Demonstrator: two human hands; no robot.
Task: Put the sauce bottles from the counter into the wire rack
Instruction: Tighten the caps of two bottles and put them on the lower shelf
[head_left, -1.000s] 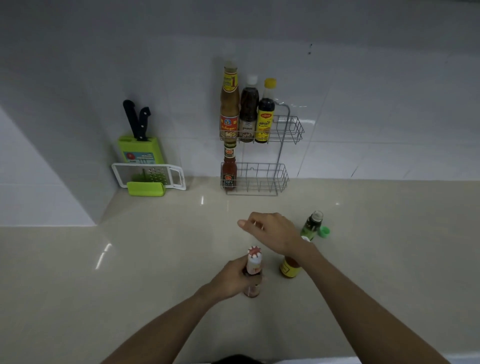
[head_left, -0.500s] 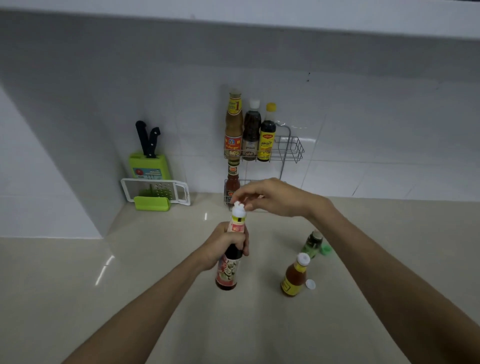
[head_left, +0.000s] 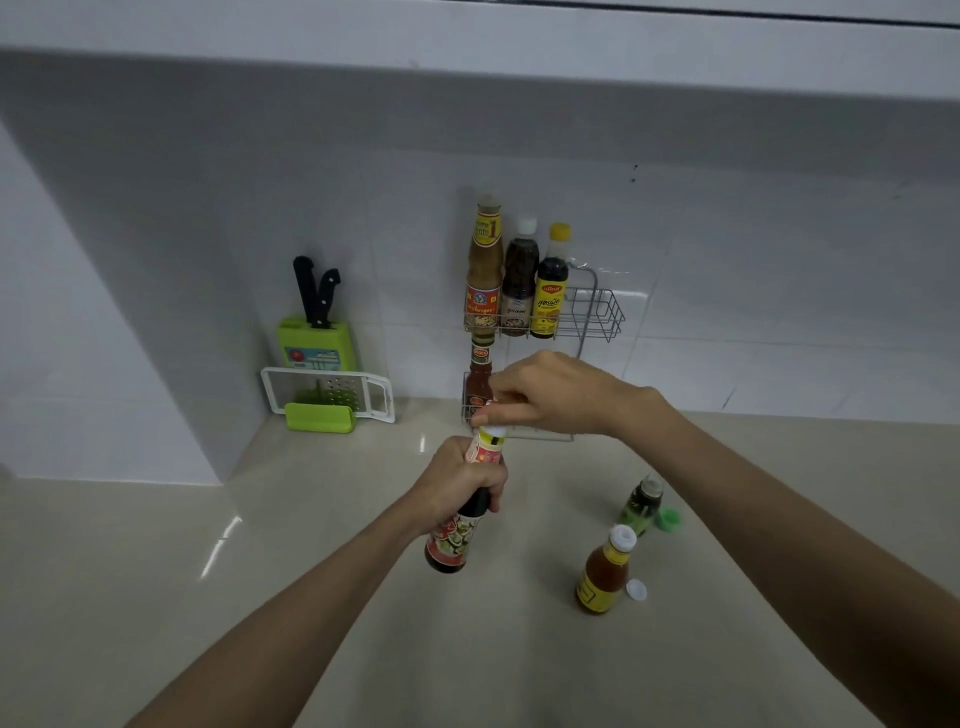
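Note:
My left hand (head_left: 460, 486) grips a dark sauce bottle (head_left: 451, 540) by its neck and holds it tilted above the counter. My right hand (head_left: 556, 395) pinches the white cap (head_left: 491, 430) at its top. An orange sauce bottle (head_left: 602, 574) with a yellow label stands on the counter at the right, a loose white cap (head_left: 637, 590) beside it. Behind it stands a green bottle (head_left: 640, 505) next to a green cap (head_left: 668, 518). The wire rack (head_left: 597, 312) on the wall holds three bottles on its upper shelf and a red one (head_left: 479, 384) on the lower shelf.
A green knife block (head_left: 316, 343) with two black-handled knives stands at the back left. A white and green grater (head_left: 327, 397) leans in front of it. The right halves of both rack shelves hold nothing. A white wall corner juts out at the left.
My left hand has lifted the dark bottle off the counter and tilted it toward the rack. My right hand has come onto its cap. The view has tilted up.

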